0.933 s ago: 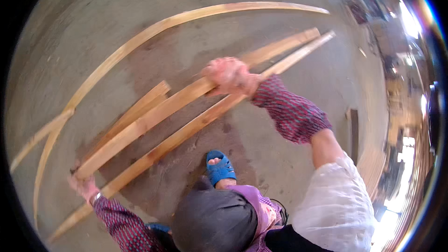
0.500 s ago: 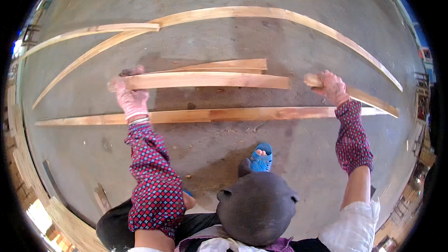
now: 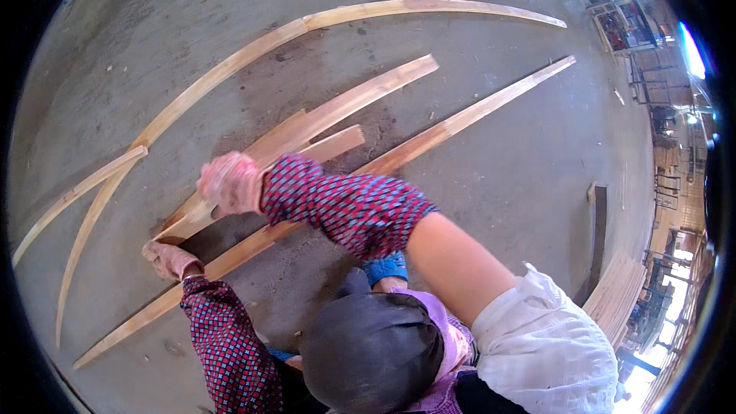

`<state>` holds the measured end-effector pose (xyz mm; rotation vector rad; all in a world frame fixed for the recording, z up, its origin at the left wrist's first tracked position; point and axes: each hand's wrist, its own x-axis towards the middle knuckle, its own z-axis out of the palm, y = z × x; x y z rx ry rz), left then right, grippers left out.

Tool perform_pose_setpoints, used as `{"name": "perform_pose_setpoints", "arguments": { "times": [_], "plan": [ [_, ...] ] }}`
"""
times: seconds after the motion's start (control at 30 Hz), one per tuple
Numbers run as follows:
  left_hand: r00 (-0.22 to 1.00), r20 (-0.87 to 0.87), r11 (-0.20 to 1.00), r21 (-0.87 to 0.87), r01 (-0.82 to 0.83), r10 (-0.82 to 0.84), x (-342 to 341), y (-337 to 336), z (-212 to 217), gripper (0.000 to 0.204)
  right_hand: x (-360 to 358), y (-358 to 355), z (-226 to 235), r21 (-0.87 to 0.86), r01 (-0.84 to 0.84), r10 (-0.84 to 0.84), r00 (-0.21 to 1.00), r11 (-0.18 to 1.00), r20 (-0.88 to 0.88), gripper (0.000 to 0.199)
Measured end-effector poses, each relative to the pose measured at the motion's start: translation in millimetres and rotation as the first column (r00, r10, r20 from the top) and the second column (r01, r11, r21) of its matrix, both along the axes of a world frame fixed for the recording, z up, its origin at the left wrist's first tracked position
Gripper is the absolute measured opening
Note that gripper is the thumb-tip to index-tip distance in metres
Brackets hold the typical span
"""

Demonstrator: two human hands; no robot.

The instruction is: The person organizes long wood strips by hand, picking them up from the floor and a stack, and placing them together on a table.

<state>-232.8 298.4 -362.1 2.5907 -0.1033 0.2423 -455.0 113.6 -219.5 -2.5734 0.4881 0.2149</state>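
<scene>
Lying on the concrete floor (image 3: 491,184), the short wooden plank (image 3: 307,134) has its near end gripped by the gloved left hand (image 3: 170,258), while the gloved right hand (image 3: 228,182) closes over the same plank a little farther along. Just beside this plank runs a long thin strip (image 3: 460,119), and beyond the plank a long curved strip (image 3: 230,69) arcs across the floor.

We don't see any packages, labels, signs or screens in this one, not at any clock direction, and the blurry background at about two o'clock shows none we can make out.
</scene>
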Motion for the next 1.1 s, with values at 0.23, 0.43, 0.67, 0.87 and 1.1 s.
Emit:
{"name": "perform_pose_setpoints", "arguments": {
  "times": [0.23,0.43,0.67,0.87,1.1],
  "plan": [
    [0.89,-0.454,0.829,-0.516,-0.214,-0.053,29,16,35,0.068,70,43,-35,0.0,-0.05,0.05,0.997,0.999,0.063,0.056],
    [0.917,-0.371,0.889,-0.456,-0.043,-0.146,12,11,64,0.057,67,57,-54,-0.146,0.04,-0.021,0.991,0.988,0.129,0.03],
    [0.631,-0.144,0.571,0.311,0.76,-0.762,22,11,87,0.048,72,44,-53,-0.001,-0.013,0.013,1.0,1.0,0.027,0.016],
    [0.383,-0.617,0.439,0.066,0.896,-0.688,45,-7,85,0.048,77,38,-63,0.03,-0.017,0.018,1.0,0.999,-0.024,0.015],
    [0.328,-0.415,0.186,0.347,0.919,-0.849,23,8,85,0.082,79,46,-69,-0.014,-0.024,0.025,1.0,1.0,0.006,0.017]
  ]
}}
